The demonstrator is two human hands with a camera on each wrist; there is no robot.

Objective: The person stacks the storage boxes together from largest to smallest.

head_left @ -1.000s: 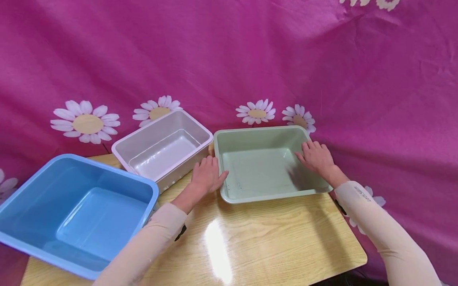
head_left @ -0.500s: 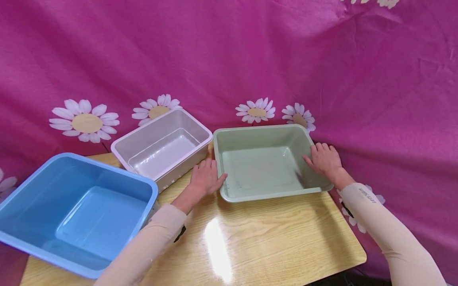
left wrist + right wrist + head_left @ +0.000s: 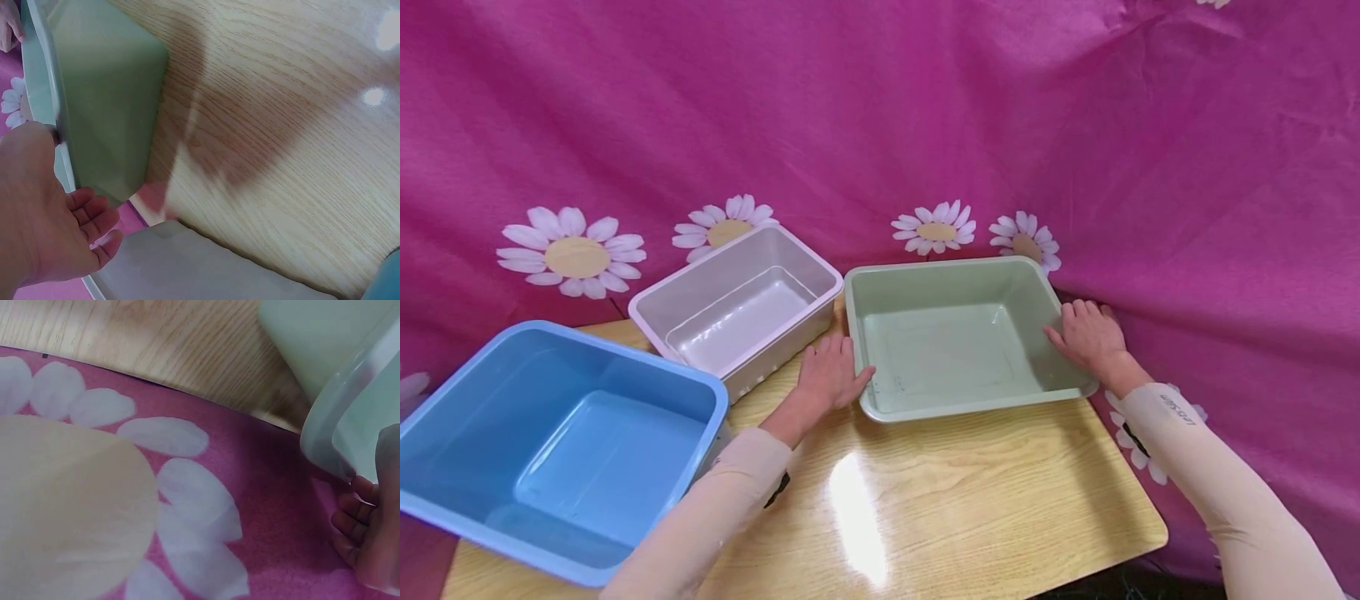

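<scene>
A shallow pale green plastic basin (image 3: 970, 410) sits toward the back right of the table. Its left rim is gripped by my left hand (image 3: 831, 372), thumb over the edge and fingers on the outside. In the left wrist view, that hand's fingers (image 3: 94, 215) curl beside the basin's outer wall (image 3: 112, 94). At the opposite rim, my right hand (image 3: 1088, 337) holds on with its thumb on the inner side. The right wrist view shows its fingers (image 3: 353, 519) curled outside, just below the rim (image 3: 322, 434).
A greyish-lilac bin (image 3: 778, 357) stands left of the basin, close to my left hand. Nearer on the left is a larger blue tub (image 3: 497, 417). All three rest on a wooden table (image 3: 977, 500), with a magenta daisy cloth (image 3: 880, 108) hanging behind and at the right.
My right hand has shifted outward to the right, from over the basin's right wall onto its right rim. The left hand stays at the left rim; the basin has hardly moved.
</scene>
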